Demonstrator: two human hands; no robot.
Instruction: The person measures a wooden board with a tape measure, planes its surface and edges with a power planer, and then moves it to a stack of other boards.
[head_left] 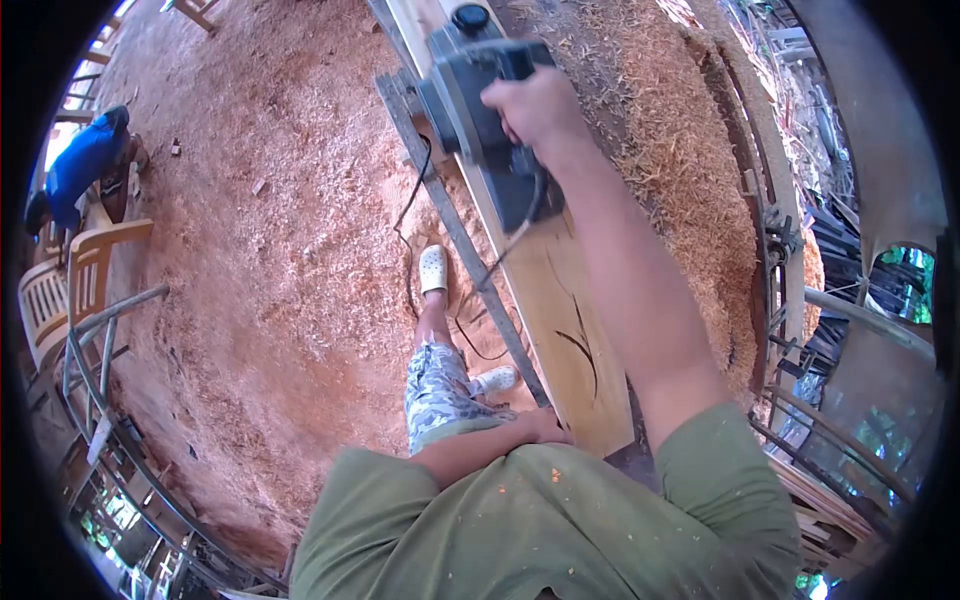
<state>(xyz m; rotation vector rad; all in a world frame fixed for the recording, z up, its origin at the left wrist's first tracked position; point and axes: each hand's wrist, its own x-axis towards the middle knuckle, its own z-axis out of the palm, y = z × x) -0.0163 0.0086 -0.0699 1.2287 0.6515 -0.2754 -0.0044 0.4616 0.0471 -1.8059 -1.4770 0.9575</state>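
Note:
My right hand (540, 108) is wrapped around the rear handle of a dark electric planer (457, 100), with the arm stretched forward. The planer rests on a long, pale wooden board (580, 345), which shows dark streaks in its grain near me. A black knob (470, 17) tops the planer's front end. Low by my waist, my left hand (545, 427) lies against the left edge of the board's near end; its fingers are mostly hidden. From the planer a black power cord (402, 225) hangs down and loops near my feet.
A narrow support rail (465, 245) runs along the board's left side. Wood shavings (690, 200) are heaped to the right, and sawdust covers the ground. At far left, a person in blue (85, 165) bends beside wooden chairs (95, 265). Metal frames stand at both sides.

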